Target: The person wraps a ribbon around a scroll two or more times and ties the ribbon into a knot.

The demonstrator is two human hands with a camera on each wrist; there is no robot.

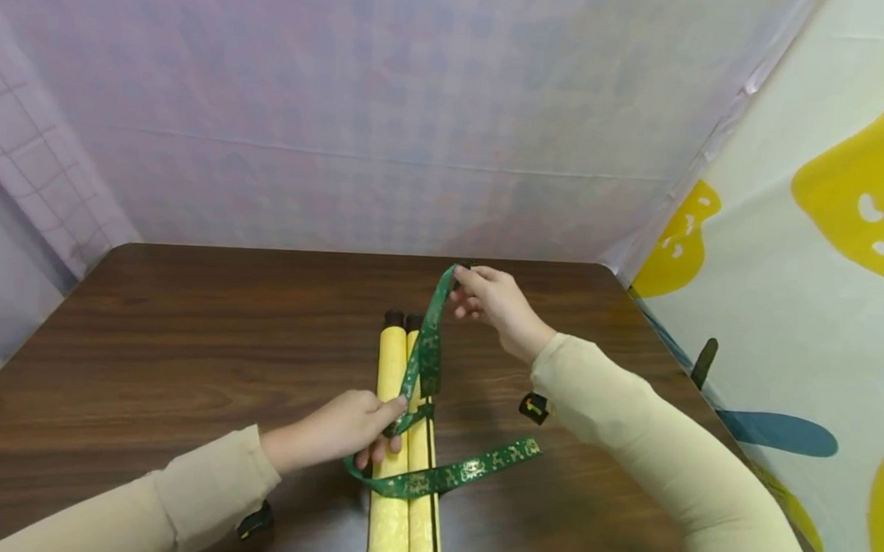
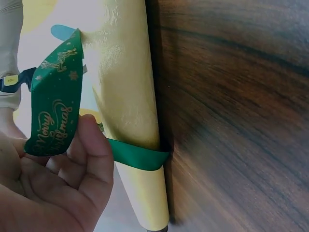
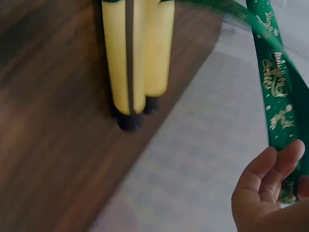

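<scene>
Two yellow scrolls [image 1: 387,525] with dark end knobs lie side by side on the table, pointing away from me. A green ribbon [image 1: 470,472] with gold Christmas print passes around them, and one tail lies across their near part toward the right. My left hand [image 1: 339,430] is over the left scroll and pinches the ribbon between thumb and fingers. Beyond the scrolls' far right, my right hand [image 1: 503,307] pinches a raised length of ribbon [image 3: 276,92], drawn up from the scrolls. In the left wrist view, a band of ribbon [image 2: 137,154] wraps the scroll's side.
The dark wood-grain table [image 1: 188,322] ends at a pale checked curtain [image 1: 345,123]. On the right hangs a white cloth [image 1: 766,323] with yellow smiling figures. Small dark devices [image 1: 534,407] sit by both sleeves.
</scene>
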